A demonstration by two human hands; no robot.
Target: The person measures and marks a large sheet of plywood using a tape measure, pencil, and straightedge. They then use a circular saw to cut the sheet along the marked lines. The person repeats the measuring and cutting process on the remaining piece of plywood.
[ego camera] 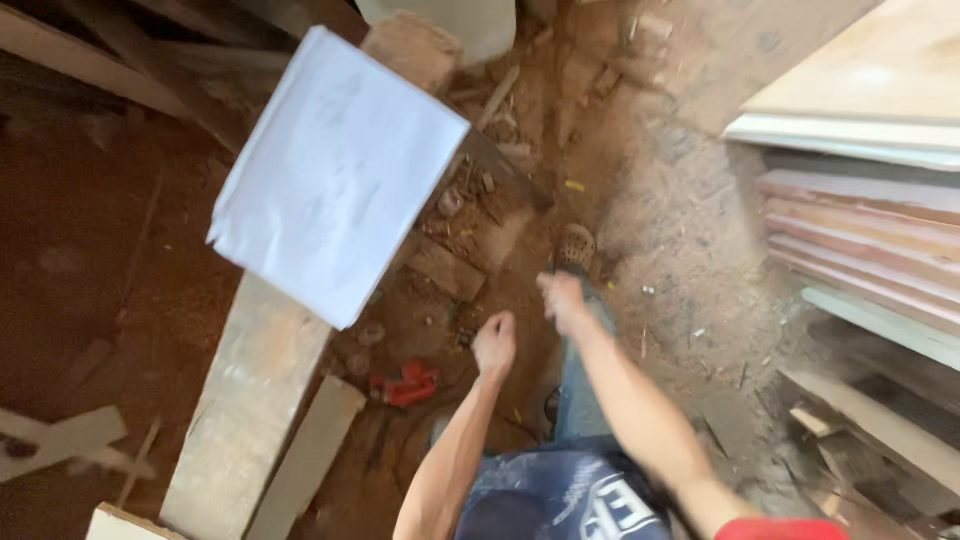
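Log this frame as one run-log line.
left hand: fisted, empty | right hand: loose, blurred, empty | nearest: red tool on dirt floor | white sheet on plank

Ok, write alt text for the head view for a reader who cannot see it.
Seen from above, a person's left hand and right hand reach forward empty over a dirt floor strewn with wood scraps. A white board lies on a long plank to the left, a red tool sits nearby, and stacked boards are at right.
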